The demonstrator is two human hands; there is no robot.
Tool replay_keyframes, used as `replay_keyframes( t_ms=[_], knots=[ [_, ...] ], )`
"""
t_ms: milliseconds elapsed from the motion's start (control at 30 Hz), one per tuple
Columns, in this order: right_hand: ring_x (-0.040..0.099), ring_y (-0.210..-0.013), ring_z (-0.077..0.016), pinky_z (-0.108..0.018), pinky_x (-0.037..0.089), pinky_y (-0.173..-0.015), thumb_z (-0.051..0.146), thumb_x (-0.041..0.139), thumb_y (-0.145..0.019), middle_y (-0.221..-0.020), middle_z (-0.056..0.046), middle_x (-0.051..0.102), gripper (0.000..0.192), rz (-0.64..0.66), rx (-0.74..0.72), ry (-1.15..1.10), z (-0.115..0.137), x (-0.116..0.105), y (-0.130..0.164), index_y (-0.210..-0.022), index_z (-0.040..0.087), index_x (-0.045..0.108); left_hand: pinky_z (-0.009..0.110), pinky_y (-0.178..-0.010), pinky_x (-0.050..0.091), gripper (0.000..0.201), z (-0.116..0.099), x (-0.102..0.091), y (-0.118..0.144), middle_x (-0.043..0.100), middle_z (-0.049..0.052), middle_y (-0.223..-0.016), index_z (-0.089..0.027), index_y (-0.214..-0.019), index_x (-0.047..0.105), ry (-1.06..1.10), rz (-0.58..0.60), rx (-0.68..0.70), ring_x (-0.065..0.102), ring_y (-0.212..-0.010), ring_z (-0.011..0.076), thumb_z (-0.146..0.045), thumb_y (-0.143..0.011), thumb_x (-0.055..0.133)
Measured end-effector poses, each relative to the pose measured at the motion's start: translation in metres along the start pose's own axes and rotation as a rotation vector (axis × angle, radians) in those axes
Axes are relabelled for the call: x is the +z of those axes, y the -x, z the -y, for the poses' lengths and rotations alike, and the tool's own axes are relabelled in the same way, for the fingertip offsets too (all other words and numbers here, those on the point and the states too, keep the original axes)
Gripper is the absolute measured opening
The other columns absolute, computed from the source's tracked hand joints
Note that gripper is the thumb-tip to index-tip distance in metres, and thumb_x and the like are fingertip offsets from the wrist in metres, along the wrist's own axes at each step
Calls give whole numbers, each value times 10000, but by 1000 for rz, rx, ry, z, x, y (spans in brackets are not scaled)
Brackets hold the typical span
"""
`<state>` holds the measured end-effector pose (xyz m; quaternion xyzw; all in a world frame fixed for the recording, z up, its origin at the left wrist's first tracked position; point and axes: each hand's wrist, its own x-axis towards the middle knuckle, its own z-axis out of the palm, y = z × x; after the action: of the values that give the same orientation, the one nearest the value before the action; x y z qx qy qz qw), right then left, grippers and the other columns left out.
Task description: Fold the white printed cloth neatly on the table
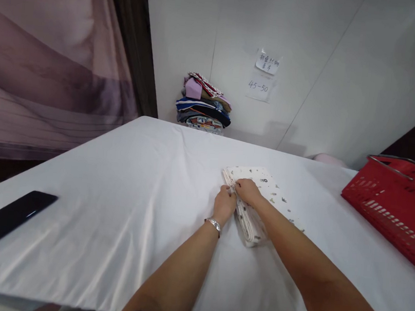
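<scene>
A folded white cloth (273, 189) with small dark and green prints lies on the white-covered table (114, 205). Its stacked layers show along the left edge. My left hand (224, 206), with a bracelet at the wrist, is closed on that edge, fingertips pinching the layers. Just to its right, my right hand (248, 192) has its fingers curled over the same edge from above. The hands almost touch, and part of the cloth is hidden beneath my right hand and forearm.
A red plastic basket (394, 203) with a metal handle stands on the right. At the far edge rises a stack of folded fabrics (205, 104). A black flat object (10, 219) lies at left. Handwritten paper signs (260, 86) hang on the wall, and a pinkish curtain (55, 62) hangs left.
</scene>
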<state>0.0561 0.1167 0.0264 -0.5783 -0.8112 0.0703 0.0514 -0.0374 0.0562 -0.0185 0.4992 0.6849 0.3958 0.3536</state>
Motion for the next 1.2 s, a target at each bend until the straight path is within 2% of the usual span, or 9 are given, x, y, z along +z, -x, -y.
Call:
replay_keyframes(
  t_ms=[267,467,600,833,1200],
  knots=[
    [558,-724,-132,-217,326,-627,173,410,-826,-807,-52,693,277,-29,-42,-30,-3,3,0,-803,148,685,308,-756,452,321,0,0,0,684,109,-977,-170,-1152,477,-6,-5,1,647,-900,234,-236,-839,456],
    [575,-723,-157,-233,318,-592,309,492,-808,-802,-71,697,257,14,-40,2,-1,0,-2,-793,149,693,307,-762,449,314,-1,0,0,685,116,-967,-166,-1144,480,-1,-7,-4,649,-901,232,-250,-842,463],
    [592,-776,-176,-238,324,-606,252,509,-764,-851,-89,702,225,31,-19,37,1,-2,-5,-811,146,701,305,-760,449,312,-2,-1,0,684,117,-979,-174,-1141,474,5,-9,0,654,-886,229,-271,-845,473],
    [589,-769,-178,-236,323,-604,168,510,-701,-821,-88,700,207,40,3,45,5,-5,-8,-771,145,704,309,-763,452,352,-2,-1,0,682,126,-994,-161,-1170,453,11,-7,3,650,-911,239,-263,-834,468],
    [549,-680,-133,-209,336,-591,195,495,-750,-727,-33,683,206,-37,-30,-141,0,0,1,-770,152,695,321,-791,451,349,0,0,-2,668,131,-1039,-163,-1169,460,33,-12,-27,638,-947,243,-267,-836,468]
  ],
)
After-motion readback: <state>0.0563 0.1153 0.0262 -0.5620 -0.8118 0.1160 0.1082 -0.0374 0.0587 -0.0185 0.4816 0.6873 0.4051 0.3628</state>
